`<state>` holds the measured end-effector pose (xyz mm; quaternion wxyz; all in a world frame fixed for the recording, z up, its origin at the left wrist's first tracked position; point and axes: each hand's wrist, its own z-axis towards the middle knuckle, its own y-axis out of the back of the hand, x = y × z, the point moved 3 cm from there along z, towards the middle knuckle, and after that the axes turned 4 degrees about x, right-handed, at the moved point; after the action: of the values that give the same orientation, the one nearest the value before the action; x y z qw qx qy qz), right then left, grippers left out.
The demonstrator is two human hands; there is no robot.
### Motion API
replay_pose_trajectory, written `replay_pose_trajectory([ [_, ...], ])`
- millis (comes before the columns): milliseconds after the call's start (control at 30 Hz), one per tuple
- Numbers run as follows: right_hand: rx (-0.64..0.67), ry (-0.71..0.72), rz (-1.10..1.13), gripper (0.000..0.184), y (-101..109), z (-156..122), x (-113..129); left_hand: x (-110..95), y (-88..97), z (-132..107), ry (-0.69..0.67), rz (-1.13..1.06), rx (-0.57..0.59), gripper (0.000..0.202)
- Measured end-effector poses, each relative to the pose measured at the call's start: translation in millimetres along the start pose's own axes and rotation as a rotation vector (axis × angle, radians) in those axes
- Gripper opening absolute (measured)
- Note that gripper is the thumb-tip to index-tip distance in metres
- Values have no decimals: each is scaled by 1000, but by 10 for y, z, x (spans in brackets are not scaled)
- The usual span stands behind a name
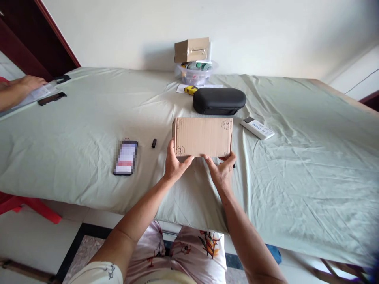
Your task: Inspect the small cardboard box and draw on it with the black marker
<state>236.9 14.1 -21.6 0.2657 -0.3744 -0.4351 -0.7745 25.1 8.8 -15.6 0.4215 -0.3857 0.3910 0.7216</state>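
Note:
A flat brown cardboard box [203,136] with dark scribbled swirls at its corners is held in front of me, over the cloth-covered table. My left hand [175,165] grips its lower left corner, thumb along the near edge. At the lower right corner my right hand [221,169] grips it the same way. The fingers beneath the box are mostly hidden. Part of a small dark thing shows beside my right hand; its kind is unclear. Just beyond the box lies a black zip case [219,100].
A phone [126,157] and a small black stick [154,143] lie left; a white power bank [257,128] lies right. Behind are a yellow tape measure [190,90] and a plastic tub [197,75] topped by another carton [192,50]. Another person's hand [31,83] rests far left.

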Motion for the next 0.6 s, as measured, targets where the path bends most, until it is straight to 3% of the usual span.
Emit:
replay_pose_trajectory([
  [200,32,-29,99,82,47,-7,91,-22,53,32,94,-67,-13,102],
  [400,61,-9,250,50,91,69,56,-36,126,68,135,-199,1,92],
  [600,58,-18,344,50,184,71,132,-56,215,129,131,-225,-116,73],
])
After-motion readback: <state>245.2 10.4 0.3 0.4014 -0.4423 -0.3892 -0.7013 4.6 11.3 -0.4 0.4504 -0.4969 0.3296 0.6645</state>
